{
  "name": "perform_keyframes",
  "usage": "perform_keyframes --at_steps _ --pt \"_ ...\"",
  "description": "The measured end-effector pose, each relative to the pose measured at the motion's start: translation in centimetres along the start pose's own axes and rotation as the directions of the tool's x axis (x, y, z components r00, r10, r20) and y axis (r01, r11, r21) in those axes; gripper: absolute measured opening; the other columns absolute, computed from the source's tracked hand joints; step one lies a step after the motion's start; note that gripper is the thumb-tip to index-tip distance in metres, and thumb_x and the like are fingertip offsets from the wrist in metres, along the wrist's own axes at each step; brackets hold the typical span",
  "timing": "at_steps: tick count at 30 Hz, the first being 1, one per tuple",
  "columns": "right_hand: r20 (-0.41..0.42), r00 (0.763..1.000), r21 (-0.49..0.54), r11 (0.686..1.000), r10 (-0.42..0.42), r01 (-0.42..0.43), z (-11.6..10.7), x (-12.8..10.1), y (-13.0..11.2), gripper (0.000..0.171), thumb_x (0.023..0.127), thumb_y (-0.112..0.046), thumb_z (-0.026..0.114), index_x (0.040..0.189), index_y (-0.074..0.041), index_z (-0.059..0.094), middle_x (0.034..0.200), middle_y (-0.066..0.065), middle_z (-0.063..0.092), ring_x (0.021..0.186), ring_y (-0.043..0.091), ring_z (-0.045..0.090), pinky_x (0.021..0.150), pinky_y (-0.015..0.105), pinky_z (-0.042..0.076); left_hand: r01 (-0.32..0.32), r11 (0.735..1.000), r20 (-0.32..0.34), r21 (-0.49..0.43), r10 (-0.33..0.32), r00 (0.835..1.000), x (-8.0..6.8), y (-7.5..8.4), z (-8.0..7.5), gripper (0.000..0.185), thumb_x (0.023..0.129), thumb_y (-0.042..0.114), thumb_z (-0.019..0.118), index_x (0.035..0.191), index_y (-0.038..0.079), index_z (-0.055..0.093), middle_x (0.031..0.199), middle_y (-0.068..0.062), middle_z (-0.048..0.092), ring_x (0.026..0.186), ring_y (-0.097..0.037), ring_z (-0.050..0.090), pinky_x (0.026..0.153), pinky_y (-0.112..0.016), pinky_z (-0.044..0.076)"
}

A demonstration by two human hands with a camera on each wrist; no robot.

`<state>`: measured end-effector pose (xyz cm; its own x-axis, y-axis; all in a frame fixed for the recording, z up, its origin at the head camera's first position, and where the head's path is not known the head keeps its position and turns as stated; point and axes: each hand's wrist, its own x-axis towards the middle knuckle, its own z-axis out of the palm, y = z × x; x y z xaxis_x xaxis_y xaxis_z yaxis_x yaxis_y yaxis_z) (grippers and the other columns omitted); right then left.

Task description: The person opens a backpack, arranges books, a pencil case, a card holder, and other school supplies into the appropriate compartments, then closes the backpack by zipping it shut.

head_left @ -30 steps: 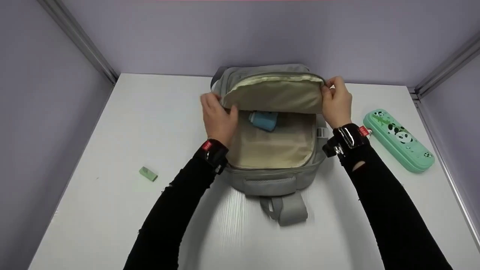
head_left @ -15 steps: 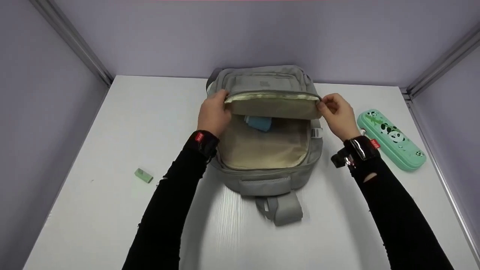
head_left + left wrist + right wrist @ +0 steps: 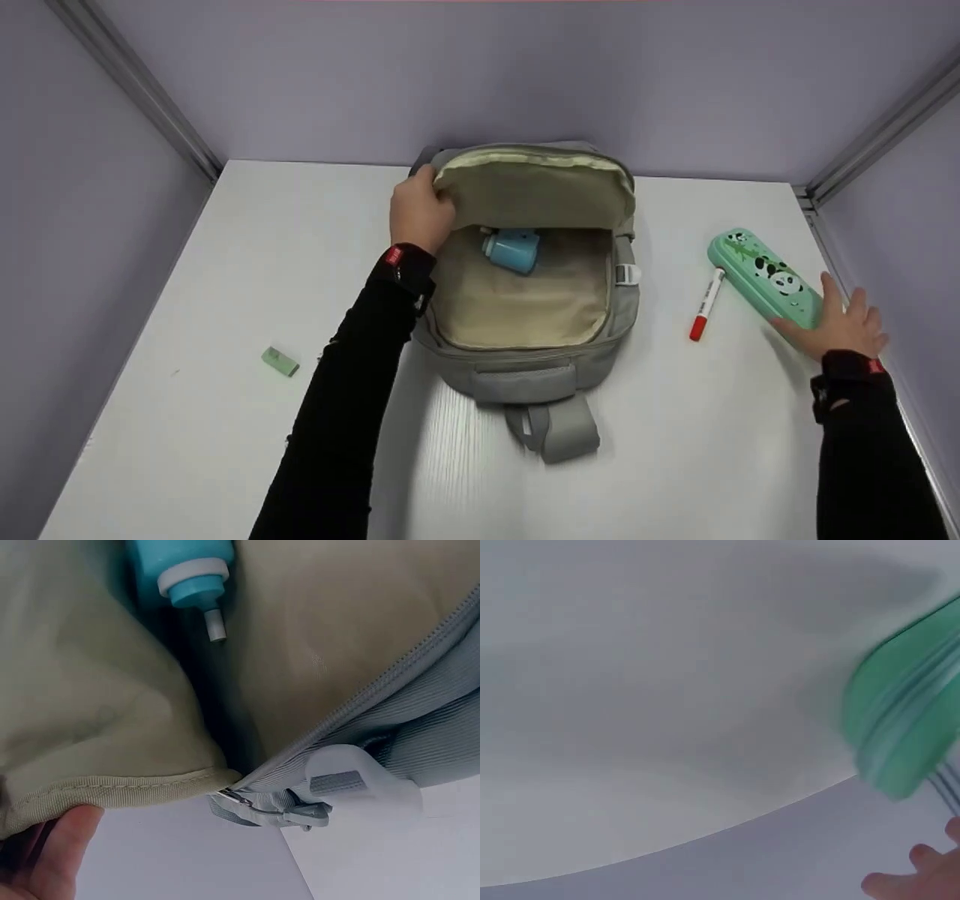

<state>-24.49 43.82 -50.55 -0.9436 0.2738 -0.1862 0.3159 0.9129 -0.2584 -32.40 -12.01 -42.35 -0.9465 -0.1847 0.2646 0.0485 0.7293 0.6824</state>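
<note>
A grey backpack (image 3: pixel 525 371) lies on the white table with its main compartment unzipped, showing the beige lining. My left hand (image 3: pixel 417 211) grips the raised flap (image 3: pixel 536 187) at its left edge and holds it up. A blue bottle (image 3: pixel 511 248) lies inside near the back; the left wrist view shows the bottle (image 3: pixel 182 570) beside the lining and the zipper pull (image 3: pixel 262 808). My right hand (image 3: pixel 836 326) is at the near end of the green panda pencil case (image 3: pixel 765 277), fingers spread and touching it. The blurred right wrist view shows the case (image 3: pixel 911 716).
A red-capped marker (image 3: pixel 706 304) lies between the backpack and the pencil case. A small green eraser (image 3: pixel 280 361) sits on the table's left side. Lilac walls close in the table at the back and both sides. The backpack's strap (image 3: pixel 559 435) points toward me.
My right hand let go of the flap and moved right to the pencil case. The left hand lifted the flap higher. The marker has come into sight.
</note>
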Motion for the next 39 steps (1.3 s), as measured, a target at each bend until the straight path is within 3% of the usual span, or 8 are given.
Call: perform_keyframes --at_steps 4,11,15,19,23,30,34,39 --pt "0.026 1.000 0.010 1.000 0.009 -0.009 1.4 -0.6 2.1 0.109 0.086 -0.063 0.062 0.160 -0.016 -0.004 0.156 0.043 0.000 0.135 0.073 0.011 0.100 0.084 0.019 0.014 1.000 0.017 -0.001 -0.014 1.000 -0.1 -0.2 -0.5 0.012 0.092 0.004 0.053 0.097 -0.001 0.062 0.096 -0.023 0.069 0.088 -0.032 0.062 0.083 -0.045 0.048" --pt "-0.076 0.996 0.132 0.990 0.052 -0.042 3.6 -1.3 1.6 0.093 0.092 -0.048 0.062 0.155 0.001 0.014 0.146 0.047 0.020 0.128 0.063 0.031 0.102 0.069 0.033 0.003 1.000 0.027 0.006 -0.004 1.000 -0.4 -0.2 -0.7 0.012 0.090 0.003 0.053 0.098 -0.001 0.062 0.101 -0.023 0.071 0.095 -0.035 0.067 0.087 -0.046 0.051" --pt "-0.121 0.991 0.112 0.993 0.055 -0.042 3.6 -1.4 1.1 0.086 0.088 -0.035 0.069 0.142 0.013 0.023 0.132 0.047 0.034 0.110 0.057 0.038 0.087 0.062 0.037 0.003 1.000 0.047 0.008 -0.004 0.999 -0.4 0.0 -0.4 0.013 0.091 0.004 0.054 0.100 -0.001 0.063 0.104 -0.022 0.071 0.098 -0.035 0.068 0.088 -0.047 0.052" --pt "-0.130 0.991 0.068 0.997 0.041 -0.032 3.5 -0.9 0.6 0.084 0.083 -0.030 0.070 0.135 0.016 0.023 0.117 0.045 0.040 0.092 0.052 0.040 0.071 0.055 0.039 0.001 1.000 0.055 0.008 -0.002 0.999 -0.1 0.1 -0.2 0.017 0.091 0.003 0.055 0.103 -0.002 0.064 0.105 -0.022 0.071 0.102 -0.036 0.068 0.091 -0.047 0.052" --pt "-0.090 0.995 0.064 0.998 0.030 -0.024 2.5 -0.4 -0.4 0.090 0.084 -0.033 0.068 0.143 0.011 0.017 0.119 0.048 0.039 0.096 0.054 0.041 0.071 0.054 0.039 0.003 1.000 0.064 0.006 -0.003 0.998 0.3 0.4 0.1 0.018 0.091 0.002 0.054 0.105 -0.002 0.064 0.106 -0.023 0.071 0.102 -0.035 0.067 0.091 -0.046 0.051" --pt "-0.151 0.970 0.039 0.979 -0.191 0.199 -2.1 -2.2 -6.0 0.083 0.086 -0.033 0.071 0.150 -0.001 0.028 0.114 0.044 0.048 0.092 0.050 0.050 0.064 0.046 0.040 -0.006 1.000 0.072 0.011 0.005 0.997 0.7 0.6 0.5 0.013 0.094 0.004 0.052 0.099 -0.004 0.062 0.097 -0.024 0.069 0.085 -0.028 0.058 0.079 -0.041 0.046" --pt "-0.099 0.944 0.012 0.948 -0.316 0.319 -3.8 -5.8 -10.4 0.083 0.083 -0.031 0.074 0.148 -0.003 0.031 0.111 0.040 0.049 0.088 0.044 0.049 0.059 0.039 0.039 0.004 1.000 0.070 0.001 -0.004 0.998 0.9 0.7 0.6 0.015 0.096 0.006 0.053 0.101 -0.004 0.062 0.099 -0.024 0.069 0.087 -0.029 0.059 0.081 -0.042 0.046" --pt "0.012 0.927 0.013 0.927 -0.376 0.376 -3.4 -9.4 -14.6 0.086 0.082 -0.034 0.076 0.149 -0.003 0.032 0.114 0.038 0.052 0.090 0.041 0.052 0.062 0.040 0.043 0.015 1.000 0.065 -0.006 -0.015 0.998 1.1 0.6 0.7 0.016 0.095 0.008 0.054 0.103 -0.003 0.063 0.103 -0.024 0.070 0.095 -0.034 0.065 0.087 -0.046 0.050"
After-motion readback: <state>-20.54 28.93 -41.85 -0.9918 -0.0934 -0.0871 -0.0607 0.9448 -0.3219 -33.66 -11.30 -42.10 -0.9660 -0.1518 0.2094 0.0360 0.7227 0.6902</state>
